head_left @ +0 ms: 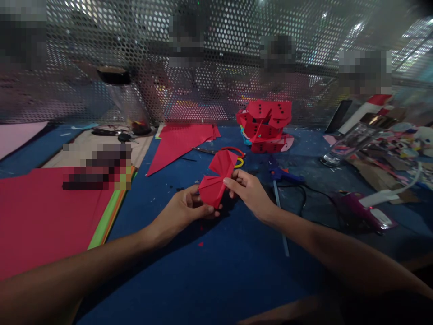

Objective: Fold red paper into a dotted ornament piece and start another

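Note:
A folded red paper bow [214, 192], pinched narrow at its middle with two fanned halves, is held above the blue table [216, 280]. My left hand [186, 205] grips the lower half by its edge, thumb in front and fingers behind. At the narrow middle, my right hand [248, 192] pinches the paper between thumb and fingers. Just behind the bow lie scissors [233, 153] with red and yellow handles. A blue glue gun [287, 174] with a long pale glue stick [281, 221] rests to the right of my right hand.
Red paper sheets [43, 212] are stacked over coloured ones at left. Behind are a pointed red paper pile [182, 142] and a stack of dotted red paper pieces [267, 126]. A purple power strip [367, 210] and a clear glass [352, 140] stand right. Perforated metal [209, 76] walls the back.

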Motion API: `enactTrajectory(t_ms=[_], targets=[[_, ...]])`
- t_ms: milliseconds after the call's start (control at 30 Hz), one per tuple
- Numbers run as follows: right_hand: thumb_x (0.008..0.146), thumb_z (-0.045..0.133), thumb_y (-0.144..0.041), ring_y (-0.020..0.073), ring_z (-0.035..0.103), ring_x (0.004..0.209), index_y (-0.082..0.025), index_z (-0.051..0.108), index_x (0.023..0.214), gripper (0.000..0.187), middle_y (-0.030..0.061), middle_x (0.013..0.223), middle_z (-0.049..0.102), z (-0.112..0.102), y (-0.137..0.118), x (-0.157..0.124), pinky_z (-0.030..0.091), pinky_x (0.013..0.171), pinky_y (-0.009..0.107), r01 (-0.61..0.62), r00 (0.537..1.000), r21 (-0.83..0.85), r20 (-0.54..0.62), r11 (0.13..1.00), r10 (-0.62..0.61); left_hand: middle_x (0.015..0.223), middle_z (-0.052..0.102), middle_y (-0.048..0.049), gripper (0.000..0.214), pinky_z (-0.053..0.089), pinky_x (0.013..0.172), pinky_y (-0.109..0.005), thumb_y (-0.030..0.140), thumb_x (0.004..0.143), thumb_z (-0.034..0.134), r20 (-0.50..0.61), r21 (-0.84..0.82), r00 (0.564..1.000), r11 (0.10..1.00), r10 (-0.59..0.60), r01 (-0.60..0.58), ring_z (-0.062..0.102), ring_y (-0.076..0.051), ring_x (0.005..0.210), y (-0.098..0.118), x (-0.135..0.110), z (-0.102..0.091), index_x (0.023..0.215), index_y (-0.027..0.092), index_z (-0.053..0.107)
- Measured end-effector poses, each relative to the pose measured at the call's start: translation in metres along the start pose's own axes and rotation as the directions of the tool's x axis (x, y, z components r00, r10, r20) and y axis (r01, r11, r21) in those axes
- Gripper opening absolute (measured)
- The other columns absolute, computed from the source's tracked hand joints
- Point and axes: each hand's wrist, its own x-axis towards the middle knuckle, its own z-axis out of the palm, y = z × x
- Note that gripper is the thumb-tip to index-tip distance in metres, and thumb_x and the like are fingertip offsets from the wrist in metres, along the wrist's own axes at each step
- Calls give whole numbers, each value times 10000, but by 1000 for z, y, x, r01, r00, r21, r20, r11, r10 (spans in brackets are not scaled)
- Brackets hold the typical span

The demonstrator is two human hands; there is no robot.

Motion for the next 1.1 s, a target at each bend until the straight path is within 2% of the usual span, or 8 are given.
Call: enactTrajectory(t_ms=[200,733,933,1100], targets=[[892,680,-467,115,568,625,-205,590,838,283,-20,741,612,0,0,0,434,634,280,0,1000,12,5,1000,0,1000,785,-90,552,609,804,-303,261,757,876,-20,-25,1000,1000,-17,16,763,-184,803,1,0,1,1233,129,630],[900,661,-459,117,576,622,-213,570,804,278,-13,747,633,-1,-3,1,467,644,284,26,1000,-26,13,999,-26,982,796,-103,534,621,788,-298,260,748,886,-50,-37,998,999,-28,26,770,-185,781,2,-1,2,1197,124,631],[901,666,-473,121,581,623,-215,563,793,298,-12,740,641,-1,-2,0,479,651,288,43,999,-31,5,999,-43,983,795,-108,592,629,812,-337,247,721,907,-35,-53,999,998,-17,15,773,-202,808,2,2,2,1224,123,621],[904,676,-478,124,584,630,-209,574,802,305,-8,739,648,1,-2,-1,478,648,285,53,999,-39,13,998,-53,941,793,-91,669,630,803,-323,248,703,922,-35,-49,999,998,-34,32,769,-198,823,3,2,3,1270,120,593]])
